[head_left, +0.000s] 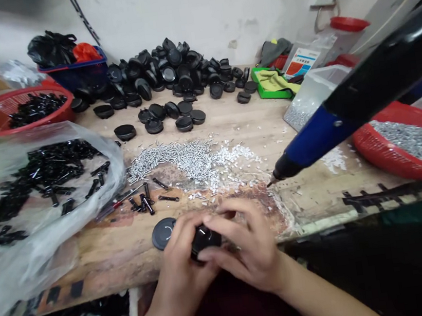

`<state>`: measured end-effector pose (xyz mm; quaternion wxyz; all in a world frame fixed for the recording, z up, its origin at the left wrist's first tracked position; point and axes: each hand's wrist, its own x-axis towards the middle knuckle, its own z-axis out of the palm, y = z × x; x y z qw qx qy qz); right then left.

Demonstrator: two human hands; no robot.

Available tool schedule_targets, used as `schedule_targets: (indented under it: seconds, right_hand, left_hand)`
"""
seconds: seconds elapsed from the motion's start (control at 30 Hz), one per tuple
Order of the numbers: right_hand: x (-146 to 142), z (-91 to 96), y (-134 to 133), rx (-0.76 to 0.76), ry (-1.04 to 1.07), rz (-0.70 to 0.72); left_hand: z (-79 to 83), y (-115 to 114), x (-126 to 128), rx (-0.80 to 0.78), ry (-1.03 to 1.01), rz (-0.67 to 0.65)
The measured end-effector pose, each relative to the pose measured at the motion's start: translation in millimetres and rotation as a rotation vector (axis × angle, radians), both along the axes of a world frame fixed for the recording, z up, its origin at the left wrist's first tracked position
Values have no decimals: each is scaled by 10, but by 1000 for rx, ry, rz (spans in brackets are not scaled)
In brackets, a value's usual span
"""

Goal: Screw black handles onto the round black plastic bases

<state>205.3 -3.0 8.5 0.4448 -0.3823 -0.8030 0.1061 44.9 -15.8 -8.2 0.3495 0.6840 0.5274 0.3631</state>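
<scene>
My left hand (186, 252) is closed around a glossy black round part (207, 239) at the bench's front edge. From the other side, the thumb and fingers of my right hand (248, 246) are curled onto the same part and cover some of it. A flat black disc (162, 234) lies on the bench beside my left fingers. Just beyond the hands are several small black link-like pieces (145, 200), with a pile of silver pins (167, 156) and small white pieces (236, 154) farther back.
A blue-and-black power screwdriver (308, 132) hangs at the right, its tip low over the bench. A plastic bag (108, 176) of black pieces and a red basket (66, 107) stand left. Black round cases (176, 74) are heaped behind. A red bowl (374, 157) holds silver parts.
</scene>
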Motion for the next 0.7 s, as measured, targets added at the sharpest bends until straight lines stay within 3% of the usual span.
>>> schedule_targets:
  seconds: [0.1, 0.2, 0.43, 0.7]
  right_hand:
    - [-114, -123, 38, -35, -72, 60]
    - [-138, -166, 67, -64, -44, 111]
    - [-73, -58, 93, -282, 135, 121]
    - [-216, -61, 97, -73, -53, 202]
  left_hand:
    - [-12, -6, 7, 124, 147, -12]
    - [-32, -16, 9, 165, 167, -23]
    - [4, -26, -1, 91, 94, -43]
    - [26, -49, -58, 9, -114, 47]
